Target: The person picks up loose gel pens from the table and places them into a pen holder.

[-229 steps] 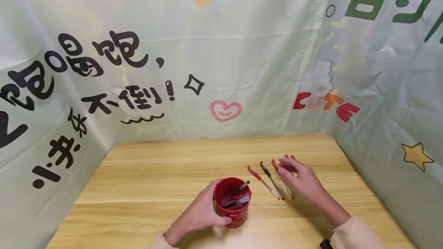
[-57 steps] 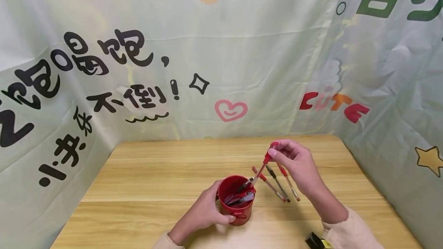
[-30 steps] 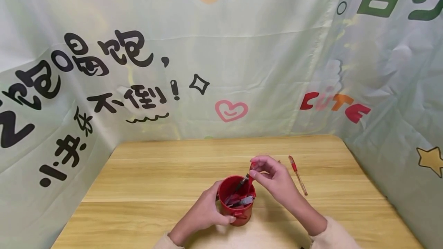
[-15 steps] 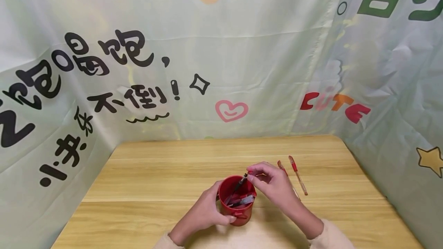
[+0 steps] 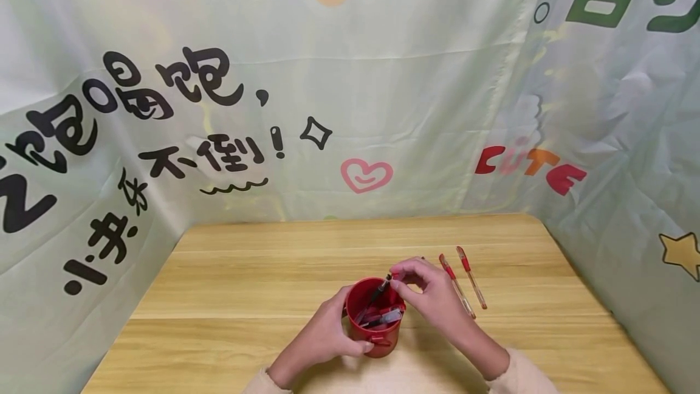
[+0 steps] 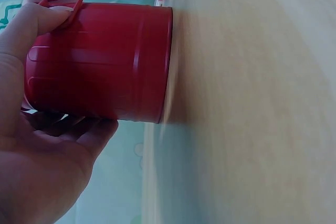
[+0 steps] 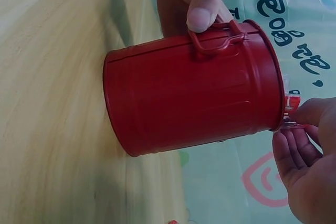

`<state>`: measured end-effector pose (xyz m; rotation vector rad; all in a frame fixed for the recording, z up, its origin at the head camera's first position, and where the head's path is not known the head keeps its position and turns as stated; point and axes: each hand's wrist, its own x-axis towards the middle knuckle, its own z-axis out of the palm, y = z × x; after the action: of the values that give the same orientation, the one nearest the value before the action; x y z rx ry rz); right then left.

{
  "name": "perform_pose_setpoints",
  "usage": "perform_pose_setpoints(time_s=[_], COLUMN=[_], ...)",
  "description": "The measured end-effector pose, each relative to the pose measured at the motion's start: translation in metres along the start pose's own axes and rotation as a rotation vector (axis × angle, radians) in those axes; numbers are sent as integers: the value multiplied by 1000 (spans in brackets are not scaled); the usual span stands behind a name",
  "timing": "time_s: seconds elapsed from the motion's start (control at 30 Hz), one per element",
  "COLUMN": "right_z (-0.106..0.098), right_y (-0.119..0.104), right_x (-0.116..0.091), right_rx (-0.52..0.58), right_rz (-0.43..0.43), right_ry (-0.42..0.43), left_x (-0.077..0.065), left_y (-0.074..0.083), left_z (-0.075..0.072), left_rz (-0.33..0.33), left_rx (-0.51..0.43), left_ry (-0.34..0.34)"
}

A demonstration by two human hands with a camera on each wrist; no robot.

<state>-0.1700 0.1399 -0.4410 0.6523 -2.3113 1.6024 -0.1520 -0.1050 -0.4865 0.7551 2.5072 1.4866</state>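
A red cup (image 7: 189,93) on the table (image 5: 235,284) is gripped by the left hand (image 5: 330,330); at its rim, a red pen (image 5: 395,275) is pinched by the right hand (image 5: 432,290). "CUTE" (image 5: 484,160) and "不倒!" (image 5: 223,152) are printed on cloth (image 5: 426,102).

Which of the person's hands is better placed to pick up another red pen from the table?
Probably the right hand: it is nearer the two loose red pens, though it must first release the pinched pen. The left hand is busy gripping the red pen holder.
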Motion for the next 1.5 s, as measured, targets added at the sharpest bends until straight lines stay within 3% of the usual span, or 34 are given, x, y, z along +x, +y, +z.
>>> perform_pose_setpoints(time_s=[0.47, 0.9, 1.23, 1.5], right_z=[2, 1, -3, -9], right_y=[7, 4, 2, 6], right_x=[-4, -3, -3, -1], right_rx=[-31, -21, -24, -81], right_rz=[-16, 24, 132, 152], right_ry=[-1, -36, 0, 43], left_x=[0, 1, 0, 0], left_y=[0, -1, -1, -1], left_z=[0, 0, 0, 0], left_rz=[-12, -15, -25, -15], left_rx=[-16, -16, -12, -9], left_ry=[-8, -6, -2, 0])
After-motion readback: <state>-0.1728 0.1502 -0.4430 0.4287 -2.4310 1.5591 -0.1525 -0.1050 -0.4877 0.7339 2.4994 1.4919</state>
